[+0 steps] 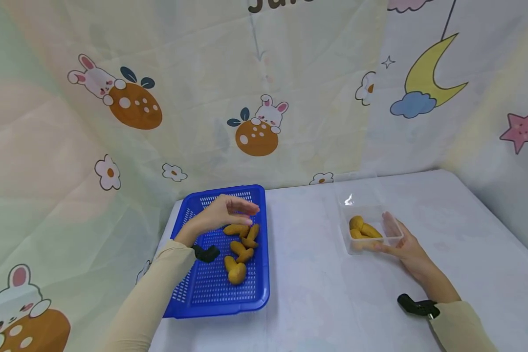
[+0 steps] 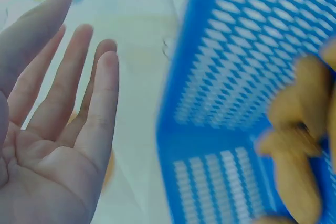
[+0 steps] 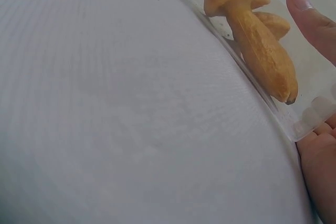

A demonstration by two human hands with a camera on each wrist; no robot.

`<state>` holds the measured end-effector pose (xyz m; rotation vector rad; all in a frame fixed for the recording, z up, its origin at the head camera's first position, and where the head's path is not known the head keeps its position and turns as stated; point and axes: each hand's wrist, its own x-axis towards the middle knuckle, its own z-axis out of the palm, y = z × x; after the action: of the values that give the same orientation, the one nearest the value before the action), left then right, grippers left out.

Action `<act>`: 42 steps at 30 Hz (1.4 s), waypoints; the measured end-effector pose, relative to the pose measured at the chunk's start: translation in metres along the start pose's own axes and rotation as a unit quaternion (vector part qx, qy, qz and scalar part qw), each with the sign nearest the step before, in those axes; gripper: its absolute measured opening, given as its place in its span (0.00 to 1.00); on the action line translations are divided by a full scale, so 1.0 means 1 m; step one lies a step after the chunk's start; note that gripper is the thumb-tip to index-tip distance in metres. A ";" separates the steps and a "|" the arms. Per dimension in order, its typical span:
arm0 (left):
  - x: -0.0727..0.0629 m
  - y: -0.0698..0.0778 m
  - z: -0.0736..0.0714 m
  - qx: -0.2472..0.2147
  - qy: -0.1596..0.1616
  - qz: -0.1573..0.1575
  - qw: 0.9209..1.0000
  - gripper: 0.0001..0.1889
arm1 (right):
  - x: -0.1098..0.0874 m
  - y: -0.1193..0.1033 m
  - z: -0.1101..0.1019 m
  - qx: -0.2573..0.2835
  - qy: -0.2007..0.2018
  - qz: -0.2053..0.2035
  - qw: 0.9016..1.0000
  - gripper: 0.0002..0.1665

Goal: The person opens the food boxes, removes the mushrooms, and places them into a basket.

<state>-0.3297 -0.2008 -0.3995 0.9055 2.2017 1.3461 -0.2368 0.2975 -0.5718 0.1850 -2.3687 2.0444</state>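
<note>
My left hand [image 1: 229,212] hovers over the blue plastic basket [image 1: 266,274], its palm empty and fingers extended in the left wrist view. Below it lie several brown mushrooms [image 1: 236,275], which appear blurred in the left wrist view. To the right, my right hand [image 1: 407,249] grips the near right corner of a clear plastic box [image 1: 354,246], thumb at the front and fingers along the side. A few mushrooms [image 1: 369,231] sit in the box's left part. One mushroom [image 3: 257,45] shows its cap and thick stem through the clear wall in the right wrist view.
The box's transparent lid [image 1: 356,193] is raised at the back. A white cloth [image 1: 310,283] covers the table under basket and box. A printed curtain [image 1: 193,98] hangs behind the table. Dark straps [image 1: 415,305] with cameras sit on both wrists.
</note>
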 end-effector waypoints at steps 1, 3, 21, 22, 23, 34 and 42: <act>0.005 0.005 0.003 0.000 0.000 0.005 1.000 0.20 | 0.000 0.000 0.000 0.000 0.000 0.001 1.000 0.59; 0.017 0.014 0.009 0.001 -0.001 0.017 1.000 0.20 | 0.000 0.000 0.000 0.004 0.000 0.001 1.000 0.59; 0.115 0.046 0.074 -0.037 -0.028 0.116 0.992 0.22 | 0.002 0.002 0.000 0.039 -0.008 -0.008 0.999 0.60; 0.119 0.046 0.078 -0.041 -0.031 0.116 0.992 0.22 | 0.001 0.002 -0.001 0.038 -0.009 -0.007 0.999 0.60; 0.123 0.047 0.082 -0.046 -0.034 0.113 0.992 0.22 | 0.001 0.002 -0.001 0.038 -0.009 -0.007 0.999 0.59; 0.162 0.049 0.119 -0.060 -0.081 0.106 0.989 0.22 | 0.001 -0.001 -0.002 0.026 -0.003 -0.007 1.000 0.59; 0.190 0.043 0.138 -0.039 -0.137 0.088 0.986 0.20 | 0.001 -0.002 0.001 0.016 0.008 0.007 1.000 0.59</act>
<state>-0.3637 0.0340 -0.4252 1.2010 1.8857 1.2873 -0.2374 0.2961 -0.5700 0.1512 -2.3371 2.0824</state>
